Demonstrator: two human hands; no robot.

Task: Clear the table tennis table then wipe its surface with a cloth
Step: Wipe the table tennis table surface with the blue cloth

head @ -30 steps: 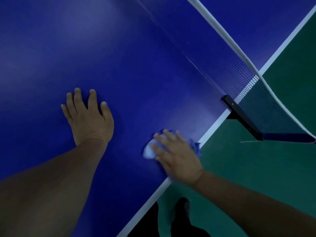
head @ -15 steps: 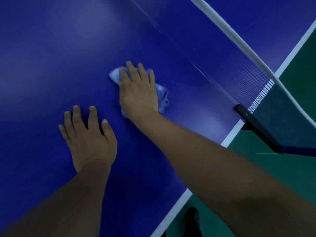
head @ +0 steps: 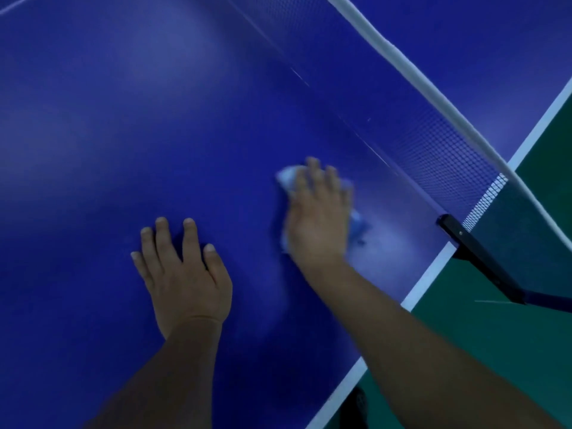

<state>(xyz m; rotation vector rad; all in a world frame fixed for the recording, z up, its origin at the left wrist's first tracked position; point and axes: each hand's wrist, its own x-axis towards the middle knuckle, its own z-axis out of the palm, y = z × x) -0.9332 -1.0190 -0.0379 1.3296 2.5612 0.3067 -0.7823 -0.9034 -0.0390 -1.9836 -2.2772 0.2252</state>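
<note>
Your right hand (head: 318, 216) presses the cloth (head: 286, 178) flat-fingered at centre-right of the frame, just short of the net (head: 433, 140).

Your left hand (head: 185, 274) lies spread on the blue table (head: 123, 119), holding nothing. Bare surface stretches to the upper left; the white table edge (head: 427, 280) runs diagonally at lower right, the black net clamp (head: 476, 258) beside it. The cloth is mostly hidden and blurred, so you can't tell its long axis.

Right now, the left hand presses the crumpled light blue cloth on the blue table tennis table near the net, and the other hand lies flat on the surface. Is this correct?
Not quite: the hands are swapped. In the head view, the right hand presses the crumpled light blue cloth on the blue table tennis table near the net; the left hand lies flat.
</note>
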